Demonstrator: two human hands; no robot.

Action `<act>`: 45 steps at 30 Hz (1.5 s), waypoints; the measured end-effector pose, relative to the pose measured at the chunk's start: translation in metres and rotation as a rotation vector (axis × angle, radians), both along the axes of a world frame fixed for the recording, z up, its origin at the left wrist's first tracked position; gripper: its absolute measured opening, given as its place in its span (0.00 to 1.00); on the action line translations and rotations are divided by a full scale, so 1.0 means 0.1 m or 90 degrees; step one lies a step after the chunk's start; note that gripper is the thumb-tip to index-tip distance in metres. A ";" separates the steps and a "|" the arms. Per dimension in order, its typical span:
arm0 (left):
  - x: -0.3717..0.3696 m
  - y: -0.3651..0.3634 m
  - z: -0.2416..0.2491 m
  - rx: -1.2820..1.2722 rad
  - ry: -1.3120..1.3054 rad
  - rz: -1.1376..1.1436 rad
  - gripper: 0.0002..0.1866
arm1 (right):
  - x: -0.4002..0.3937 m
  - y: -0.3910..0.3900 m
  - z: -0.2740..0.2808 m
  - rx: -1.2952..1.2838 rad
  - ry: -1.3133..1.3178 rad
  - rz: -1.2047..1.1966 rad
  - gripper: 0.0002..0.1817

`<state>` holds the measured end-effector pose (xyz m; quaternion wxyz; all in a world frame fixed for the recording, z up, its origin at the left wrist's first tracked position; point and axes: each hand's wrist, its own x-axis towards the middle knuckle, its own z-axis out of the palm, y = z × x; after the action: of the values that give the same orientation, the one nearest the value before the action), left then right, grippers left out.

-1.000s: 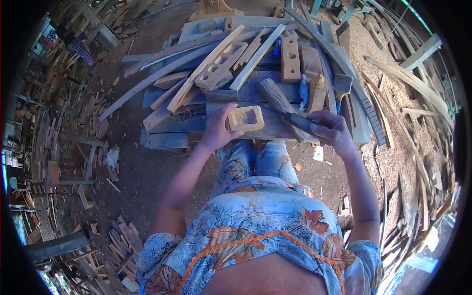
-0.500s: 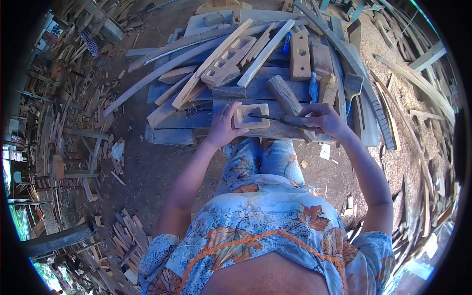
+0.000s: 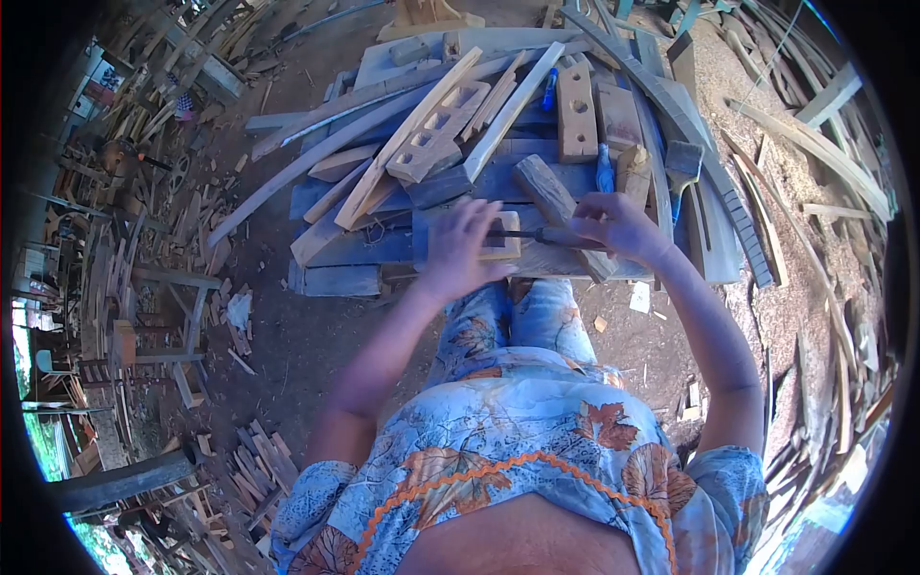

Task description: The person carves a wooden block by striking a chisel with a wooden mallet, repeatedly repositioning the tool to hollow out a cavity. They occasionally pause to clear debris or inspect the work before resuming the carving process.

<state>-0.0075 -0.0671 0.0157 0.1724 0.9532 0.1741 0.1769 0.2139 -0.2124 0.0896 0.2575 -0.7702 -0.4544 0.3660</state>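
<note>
A small pale wooden block (image 3: 514, 222) with a rectangular hollow lies at the near edge of the workbench (image 3: 335, 281). My left hand (image 3: 460, 251) is over its left part, fingers spread and slightly blurred, hiding much of it. In my right hand (image 3: 618, 228) is a chisel (image 3: 525, 234), gripped by the handle, its dark blade pointing left across the hollow. The tip is hidden by or close to my left fingers. Beneath the chisel handle, a thick wooden bar (image 3: 551, 189) lies slanted on the bench.
Behind my hands lie a block with several square holes (image 3: 436, 134), a block with round holes (image 3: 577, 115) and long strips (image 3: 407, 139). A broad brush (image 3: 683, 163) and a blue object (image 3: 604, 171) are at right. Scrap wood (image 3: 264, 474) covers the floor on both sides.
My left hand has left its grip on the block's left side and moved right, over the block with fingers spread. My right hand still holds the chisel, shifted slightly left.
</note>
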 end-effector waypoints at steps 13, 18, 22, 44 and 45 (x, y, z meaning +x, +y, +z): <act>0.86 -0.43 -0.01 -0.183 -0.326 -0.091 0.19 | 0.26 -0.30 -0.49 0.287 0.515 -0.248 0.28; 0.78 -0.42 0.01 -0.194 -0.325 -0.091 0.19 | -0.18 -0.21 -0.97 0.115 -0.302 -0.029 0.36; 0.76 -0.41 0.04 -0.215 -0.317 -0.087 0.19 | -0.24 -0.07 -1.17 0.089 -0.426 -0.105 0.44; 0.77 -0.35 0.00 -0.293 -0.275 -0.081 0.14 | -0.43 -0.96 0.12 0.529 0.261 -0.302 0.34; 0.78 -0.35 0.01 -0.292 -0.275 -0.075 0.14 | -0.38 -1.04 0.19 0.549 0.310 -0.322 0.36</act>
<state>0.0708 -0.1018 0.0167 0.4260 0.8383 0.1130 0.3210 0.1755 -0.3167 0.1088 0.7268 -0.5732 -0.2917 0.2411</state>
